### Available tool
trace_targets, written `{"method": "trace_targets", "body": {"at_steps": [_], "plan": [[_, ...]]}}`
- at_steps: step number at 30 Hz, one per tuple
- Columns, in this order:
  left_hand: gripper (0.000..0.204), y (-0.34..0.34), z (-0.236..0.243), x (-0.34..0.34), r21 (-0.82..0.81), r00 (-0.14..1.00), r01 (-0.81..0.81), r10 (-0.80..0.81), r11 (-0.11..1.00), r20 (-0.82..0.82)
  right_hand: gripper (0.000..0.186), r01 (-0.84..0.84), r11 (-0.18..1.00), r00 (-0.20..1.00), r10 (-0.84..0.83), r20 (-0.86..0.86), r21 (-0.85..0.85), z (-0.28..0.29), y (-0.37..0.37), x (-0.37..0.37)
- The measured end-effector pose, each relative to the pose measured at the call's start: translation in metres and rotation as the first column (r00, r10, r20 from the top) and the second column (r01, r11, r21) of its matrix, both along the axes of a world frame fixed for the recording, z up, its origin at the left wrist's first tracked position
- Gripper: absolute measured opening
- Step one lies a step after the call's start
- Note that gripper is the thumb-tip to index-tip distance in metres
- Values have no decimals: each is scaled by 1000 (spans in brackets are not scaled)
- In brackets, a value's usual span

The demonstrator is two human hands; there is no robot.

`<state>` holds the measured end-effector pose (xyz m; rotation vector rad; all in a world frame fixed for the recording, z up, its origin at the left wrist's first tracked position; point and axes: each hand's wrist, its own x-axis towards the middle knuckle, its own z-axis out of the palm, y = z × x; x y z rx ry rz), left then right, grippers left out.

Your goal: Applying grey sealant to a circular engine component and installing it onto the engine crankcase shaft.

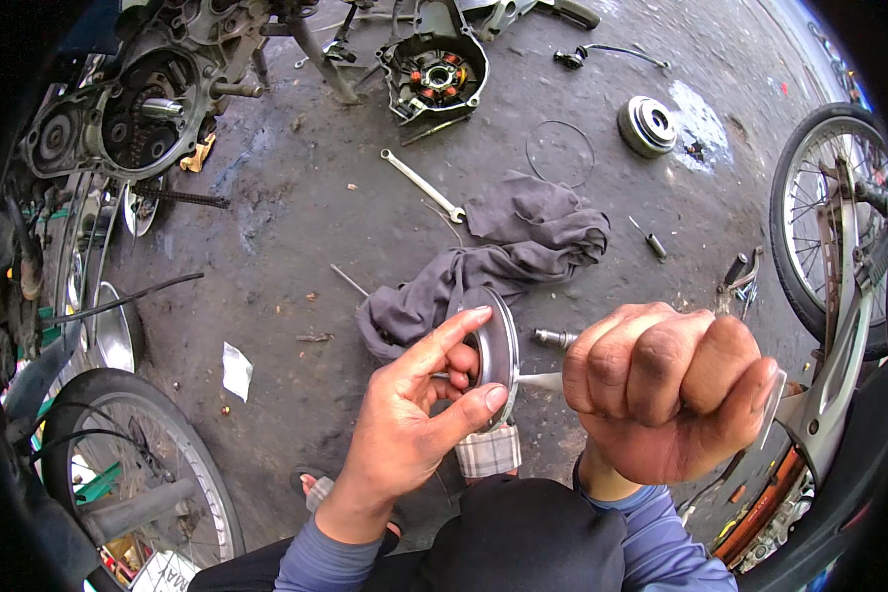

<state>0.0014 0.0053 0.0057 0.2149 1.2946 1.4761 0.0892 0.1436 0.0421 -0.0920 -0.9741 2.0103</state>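
My left hand (395,434) grips a round metal flanged disc (505,360) by its rim, fingers at its hollow side and thumb on the lower edge. The disc stands on edge, its face turned toward my right. My right hand (666,390) is closed in a fist around a tool with a pale, narrow shaft (541,381). Its tip meets the disc's face or stops just short of it; I cannot tell which. Most of the tool is hidden in the fist. Beyond the disc, a crumpled dark grey cloth (523,242) lies on the ground.
An open engine case (158,109) stands at far left. Around the cloth lie a combination wrench (422,185), a stator cover (434,74), a round metal rotor (648,126) and a thin wire ring (560,153). Wheels flank me, one at left (148,395) and one at right (794,217).
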Motion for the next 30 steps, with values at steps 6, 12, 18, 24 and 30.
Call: {"method": "trace_targets", "body": {"at_steps": [6, 12, 18, 24, 30], "plan": [[62, -6, -1, -3, -15, 1000, 25, -25, 1000, 0, 50, -38, 979, 997, 51, -59, 202, -2, -6, 1], [62, -5, -2, -1, 1, 999, 9, -9, 1000, 45, 44, -17, 989, 997, 5, 80, 144, 3, 10, 4], [64, -6, -4, 1, 46, 998, -9, 6, 999, 59, 28, 35, 989, 995, -49, 92, 145, -1, 14, 3], [67, -10, -8, 1, 79, 999, -21, 18, 997, 36, 23, -45, 991, 995, 34, -90, -128, -3, 13, 8], [68, -11, -8, 1, 84, 998, -18, 13, 996, 57, 31, -261, 961, 958, 246, -145, -92, -5, 12, 10]]}}
